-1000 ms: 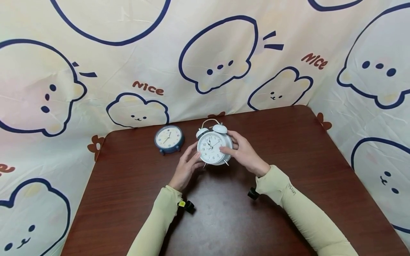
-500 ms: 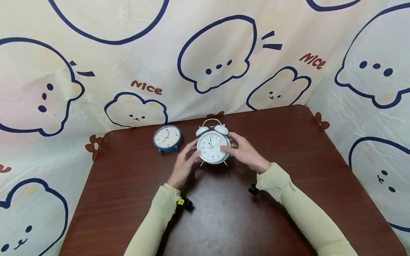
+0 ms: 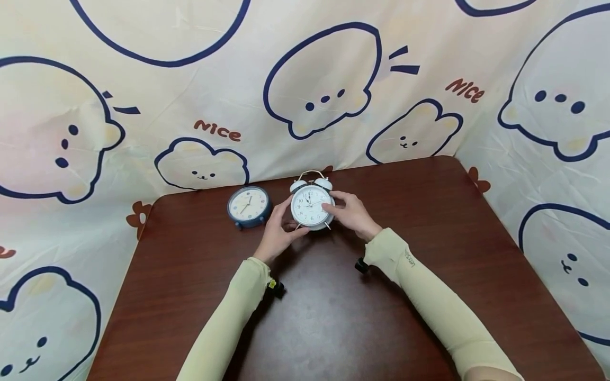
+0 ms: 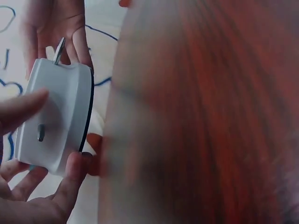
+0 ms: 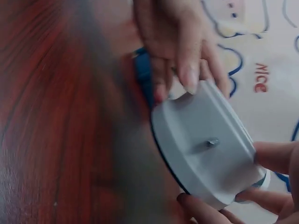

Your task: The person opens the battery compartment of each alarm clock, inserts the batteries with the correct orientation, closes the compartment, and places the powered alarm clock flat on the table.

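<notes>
A white twin-bell alarm clock (image 3: 311,206) with a wire handle and metal legs faces me near the back of the table. My left hand (image 3: 277,233) holds its left side; the thumb is by the clock's left leg at the bottom. With the thumb on the right edge of the dial, my right hand (image 3: 353,214) grips the other side, its fingers going behind. In the left wrist view, the white underside (image 4: 70,107) shows with both legs. The right wrist view also shows the underside (image 5: 205,135), raised off the table. The clock's back is hidden in the head view.
A blue round clock (image 3: 249,206) with short feet stands just left of my left hand. The brown wooden table (image 3: 452,296) is bordered by cream cloth (image 3: 238,95) printed with cartoon bears, directly behind the clocks.
The white alarm clock has moved slightly away toward the back cloth and a little left, with both hands following. My left thumb has slid from the dial's edge down beneath the clock.
</notes>
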The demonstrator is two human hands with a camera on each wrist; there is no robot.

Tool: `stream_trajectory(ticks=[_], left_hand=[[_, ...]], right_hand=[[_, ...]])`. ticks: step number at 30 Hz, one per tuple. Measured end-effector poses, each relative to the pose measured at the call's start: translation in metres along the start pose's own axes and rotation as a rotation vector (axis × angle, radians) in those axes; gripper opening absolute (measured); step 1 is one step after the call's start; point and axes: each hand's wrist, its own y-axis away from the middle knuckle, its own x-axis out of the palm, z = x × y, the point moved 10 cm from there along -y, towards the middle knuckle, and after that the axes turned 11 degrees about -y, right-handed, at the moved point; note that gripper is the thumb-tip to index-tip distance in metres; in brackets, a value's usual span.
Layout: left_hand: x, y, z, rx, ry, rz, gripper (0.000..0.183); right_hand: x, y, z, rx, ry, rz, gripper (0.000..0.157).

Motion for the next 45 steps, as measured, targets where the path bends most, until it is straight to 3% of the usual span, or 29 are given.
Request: stream_trajectory(ticks=[4,9,18,24,34,45], left_hand=[[0.0,-0.009,0.011,-0.014,-0.101,-0.006,0.093],[0.0,-0.019,0.016,-0.035,-0.197,-0.016,0.089],[-0.009,-0.025,0.009,-0.059,-0.376,-0.089,0.089],[-0.012,-0.029,0.008,-0.055,-0.432,-0.119,0.088],[-0.008,-0.033,0.018,-0.048,-0.408,-0.043,0.081],[-0.01,-0.036,0.017,-0.074,-0.555,0.005,0.081]], right_hand=[[0.0,-0.01,-0.008,-0.013,0.115,-0.035,0.056],[-0.001,-0.021,-0.015,-0.012,0.161,-0.042,0.055],[-0.004,-0.03,-0.024,0.047,0.105,-0.005,0.056],[0.0,-0.037,-0.026,0.068,0.022,0.022,0.055],[0.005,-0.044,-0.034,0.086,0.048,0.027,0.047],[0.009,-0.054,-0.029,0.092,0.076,-0.004,0.046]])
